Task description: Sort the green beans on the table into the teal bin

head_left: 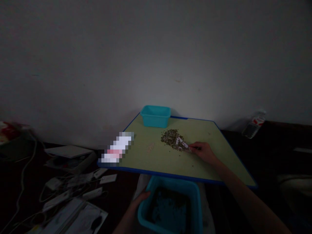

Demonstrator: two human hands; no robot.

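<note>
A dim, plain wall (156,58) is filling the upper frame, and one blue-edged, yellowish-green tabletop (204,130) is spreading below. Two smooth turquoise tubs are showing — the far tub (156,122) sitting mid-frame, the near tub (175,182) at bottom centre, the left hand (141,197) clasping its rim. Right of centre, the right hand (203,151) is pinching one flat white piece (181,142) at one speckled, grainy heap (169,138).
</note>
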